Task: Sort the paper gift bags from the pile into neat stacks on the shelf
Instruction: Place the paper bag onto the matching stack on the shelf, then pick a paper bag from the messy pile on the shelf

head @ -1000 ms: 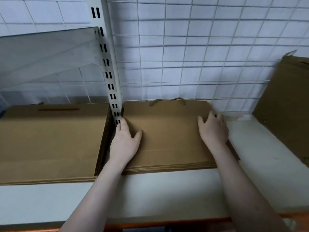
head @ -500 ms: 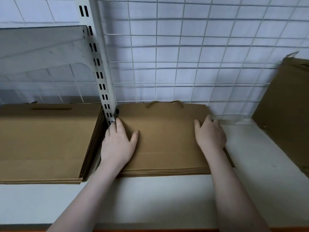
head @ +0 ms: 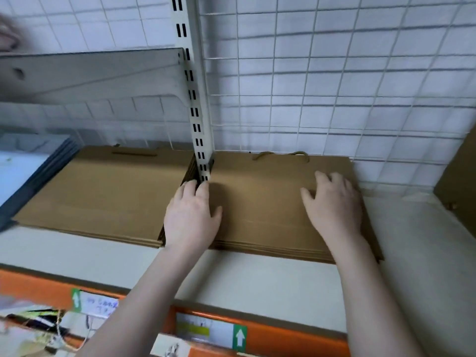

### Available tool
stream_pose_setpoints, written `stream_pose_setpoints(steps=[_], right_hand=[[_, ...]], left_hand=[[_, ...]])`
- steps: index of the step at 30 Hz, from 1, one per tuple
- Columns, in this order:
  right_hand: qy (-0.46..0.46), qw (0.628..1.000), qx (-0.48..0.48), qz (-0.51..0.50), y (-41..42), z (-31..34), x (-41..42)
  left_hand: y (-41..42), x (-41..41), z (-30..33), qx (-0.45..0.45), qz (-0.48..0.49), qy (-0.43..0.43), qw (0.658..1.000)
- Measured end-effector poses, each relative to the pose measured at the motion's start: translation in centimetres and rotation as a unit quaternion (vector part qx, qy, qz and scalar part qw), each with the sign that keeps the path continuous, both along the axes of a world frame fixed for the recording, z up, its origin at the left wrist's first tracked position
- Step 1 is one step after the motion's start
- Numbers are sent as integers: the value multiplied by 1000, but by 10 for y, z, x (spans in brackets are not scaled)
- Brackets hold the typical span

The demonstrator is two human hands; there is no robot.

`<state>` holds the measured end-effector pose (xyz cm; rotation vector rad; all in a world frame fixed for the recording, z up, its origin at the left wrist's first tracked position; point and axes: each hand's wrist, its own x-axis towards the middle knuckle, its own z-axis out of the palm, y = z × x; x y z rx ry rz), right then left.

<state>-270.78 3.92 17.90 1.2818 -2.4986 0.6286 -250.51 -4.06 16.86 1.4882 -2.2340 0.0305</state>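
A flat stack of brown paper gift bags (head: 265, 199) lies on the white shelf (head: 257, 284), its rope handles toward the wire grid at the back. My left hand (head: 192, 217) rests flat on the stack's left edge, fingers straight, beside the slotted upright. My right hand (head: 332, 204) lies flat on the stack's right part. To the left of the upright sits a second, wider stack of brown bags (head: 108, 191). More brown bags (head: 461, 181) lean upright at the far right.
A white slotted upright (head: 198, 140) splits the two stacks. A grey bracket shelf (head: 90, 73) hangs above the left stack. Grey-blue flat items (head: 28, 173) lie far left. An orange shelf front with labels (head: 283, 333) runs along the near edge. Wire grid backs the shelf.
The view has shifted down and left, so the orange shelf front and grey-blue items show. Both hands stay flat on the right stack in nearly the same places.
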Motion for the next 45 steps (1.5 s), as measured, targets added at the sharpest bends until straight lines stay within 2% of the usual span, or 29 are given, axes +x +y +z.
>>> stream_pose_setpoints(steps=[2,11,20,23,31,34,38,45], right_hand=[[19,999,35,13,6,6,15],[40,988,4,148,-4,9,172],[-5,974,35,222,-46,-12,403],[-27,965,40,256,-58,-23,484],[-26,910,182,371,-98,-25,644],[-11,896,193,401,-120,-23,688],[-11,895,162,416,-163,-27,745],[-19,899,101,426,-287,-32,855]], left_hand=[[8,23,1,8,19,3,1000],[27,164,5,24,126,64,990],[26,399,-6,36,225,125,966],[25,483,-14,50,269,120,954],[17,650,-32,133,333,115,926],[1,693,-36,130,349,117,921],[-35,745,-41,122,360,118,917],[-147,849,-42,112,371,73,919]])
